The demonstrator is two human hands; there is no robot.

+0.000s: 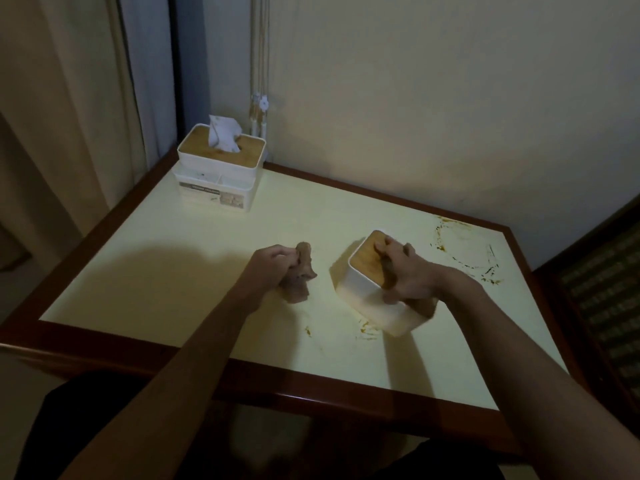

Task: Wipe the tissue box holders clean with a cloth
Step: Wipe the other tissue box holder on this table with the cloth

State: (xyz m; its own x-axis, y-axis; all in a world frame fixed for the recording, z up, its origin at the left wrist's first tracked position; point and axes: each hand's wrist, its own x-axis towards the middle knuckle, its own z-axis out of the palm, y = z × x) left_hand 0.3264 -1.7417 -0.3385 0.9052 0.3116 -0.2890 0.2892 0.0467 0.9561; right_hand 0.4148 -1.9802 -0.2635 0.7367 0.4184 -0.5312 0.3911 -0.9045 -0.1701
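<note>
We've got the near tissue box holder (363, 292) under the right hand (408, 278), sitting right of bench centre and tilted, its wooden lid (367, 261) angled toward the far left. Right grip is closed on it: fingers curled over the lid's right edge, thumb side down on the white body. Whether its base is fully on the bench (194, 271) or one edge is raised, we can't tell.

Just left of that holder, not touching it, the left hand (270, 268) bunches a brown cloth (299, 275). Left grip is closed around the cloth; loose ends stick out above and below the fist, the lower end at the bench surface.

Second tissue box holder (220, 168) stands upright well beyond the first, at the far left corner of the bench, white tissue (223, 135) poking from its wooden top, a labelled front tray section below.

Around the near holder: orange-brown smears (367, 332) on the bench just in front of it, and a ring-shaped stain (464, 247) just beyond it to the right. Bench has a pale top and dark red-brown wooden border. Wall behind, curtain (62, 98) to the far left, cords (259, 64) hanging above the far holder.
</note>
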